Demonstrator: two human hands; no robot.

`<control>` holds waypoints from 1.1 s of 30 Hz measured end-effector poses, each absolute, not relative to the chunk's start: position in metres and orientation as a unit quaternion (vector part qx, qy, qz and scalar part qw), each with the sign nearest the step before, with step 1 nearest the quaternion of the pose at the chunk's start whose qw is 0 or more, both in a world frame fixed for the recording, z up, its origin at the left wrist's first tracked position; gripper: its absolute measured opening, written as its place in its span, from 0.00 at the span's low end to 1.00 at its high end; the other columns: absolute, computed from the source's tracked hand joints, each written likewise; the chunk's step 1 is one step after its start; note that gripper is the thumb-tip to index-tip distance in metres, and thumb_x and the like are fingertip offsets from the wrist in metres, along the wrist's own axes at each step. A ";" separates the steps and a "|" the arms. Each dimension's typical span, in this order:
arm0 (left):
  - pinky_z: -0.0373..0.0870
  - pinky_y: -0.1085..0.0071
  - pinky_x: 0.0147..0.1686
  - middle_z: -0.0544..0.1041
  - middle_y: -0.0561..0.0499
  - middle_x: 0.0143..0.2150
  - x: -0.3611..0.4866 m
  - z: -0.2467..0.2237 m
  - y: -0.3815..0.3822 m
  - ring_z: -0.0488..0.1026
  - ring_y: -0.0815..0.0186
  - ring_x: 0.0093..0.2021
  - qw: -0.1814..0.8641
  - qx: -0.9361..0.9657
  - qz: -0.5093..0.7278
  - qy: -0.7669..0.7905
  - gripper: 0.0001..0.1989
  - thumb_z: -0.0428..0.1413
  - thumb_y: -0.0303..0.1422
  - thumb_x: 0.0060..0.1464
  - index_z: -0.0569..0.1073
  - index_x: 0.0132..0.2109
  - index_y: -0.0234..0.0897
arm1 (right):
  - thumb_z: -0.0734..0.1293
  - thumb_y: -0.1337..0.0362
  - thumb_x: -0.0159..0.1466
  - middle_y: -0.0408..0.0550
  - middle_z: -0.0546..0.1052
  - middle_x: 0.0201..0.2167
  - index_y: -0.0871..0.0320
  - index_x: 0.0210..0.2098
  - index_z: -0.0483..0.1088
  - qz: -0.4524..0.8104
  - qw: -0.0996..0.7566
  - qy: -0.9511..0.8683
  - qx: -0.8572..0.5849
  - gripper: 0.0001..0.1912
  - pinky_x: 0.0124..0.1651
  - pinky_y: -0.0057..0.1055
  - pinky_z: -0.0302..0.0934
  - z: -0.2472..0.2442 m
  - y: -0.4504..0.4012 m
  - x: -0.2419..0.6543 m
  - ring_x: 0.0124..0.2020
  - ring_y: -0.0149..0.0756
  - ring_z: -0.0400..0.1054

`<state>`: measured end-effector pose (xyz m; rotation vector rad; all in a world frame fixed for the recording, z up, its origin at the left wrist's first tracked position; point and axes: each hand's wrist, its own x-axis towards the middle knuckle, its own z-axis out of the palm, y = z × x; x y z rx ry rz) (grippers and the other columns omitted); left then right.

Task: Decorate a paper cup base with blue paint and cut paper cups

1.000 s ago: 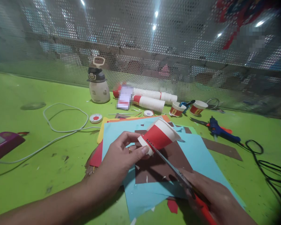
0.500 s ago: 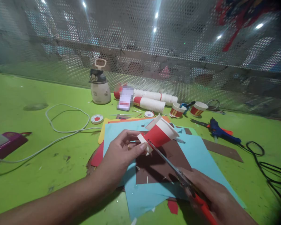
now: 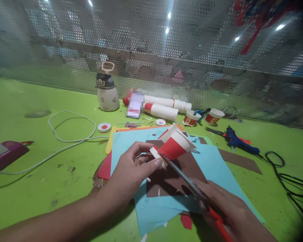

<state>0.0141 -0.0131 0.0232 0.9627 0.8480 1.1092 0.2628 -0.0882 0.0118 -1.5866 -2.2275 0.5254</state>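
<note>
A red and white paper cup [image 3: 175, 144], partly cut away, is tilted above the sheets. Its cut lower end is pinched between the thumb and fingers of my left hand [image 3: 138, 164], which wears a ring. My right hand [image 3: 224, 201] is wrapped round scissors [image 3: 187, 179] with red handles. The blades point up and left, and their tips touch the cup's red wall near my left thumb. Under the cup lie a dark brown sheet [image 3: 164, 186] and a light blue sheet [image 3: 151, 211], with small white scraps on them.
Behind the sheets lie stacked paper cups [image 3: 161, 111], a phone [image 3: 135, 105] and two short cut cups, one of them a red-banded cup [image 3: 214, 117]. A bottle [image 3: 107, 92] stands at back left. A blue glue gun [image 3: 238, 141] with a black cord lies right; a white cable [image 3: 73, 144] loops left.
The cup has shifted slightly right and down, along with my left hand. The scissor blades stay at the cup's wall and look closer together.
</note>
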 end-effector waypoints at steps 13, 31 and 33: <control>0.71 0.70 0.33 0.82 0.47 0.36 0.014 0.023 -0.013 0.78 0.62 0.36 0.647 0.432 0.461 0.426 0.19 0.68 0.37 0.46 0.71 0.42 0.38 | 0.66 0.63 0.68 0.46 0.79 0.51 0.44 0.63 0.63 0.204 0.183 -0.820 -0.502 0.25 0.45 0.30 0.71 0.016 -0.084 0.262 0.46 0.37 0.76; 0.71 0.73 0.34 0.78 0.51 0.40 -0.008 0.056 0.006 0.72 0.67 0.36 0.644 0.341 0.592 0.345 0.06 0.60 0.32 0.53 0.75 0.39 0.37 | 0.63 0.53 0.68 0.48 0.77 0.43 0.48 0.58 0.66 0.161 0.087 -0.766 -0.617 0.20 0.44 0.39 0.69 0.011 -0.078 0.265 0.42 0.42 0.73; 0.70 0.74 0.33 0.76 0.53 0.34 -0.011 0.060 0.010 0.70 0.69 0.32 0.634 0.314 0.627 0.326 0.03 0.60 0.30 0.51 0.75 0.34 0.36 | 0.62 0.56 0.68 0.52 0.75 0.43 0.49 0.58 0.66 0.145 0.061 -0.765 -0.624 0.20 0.43 0.43 0.69 0.008 -0.076 0.264 0.41 0.45 0.73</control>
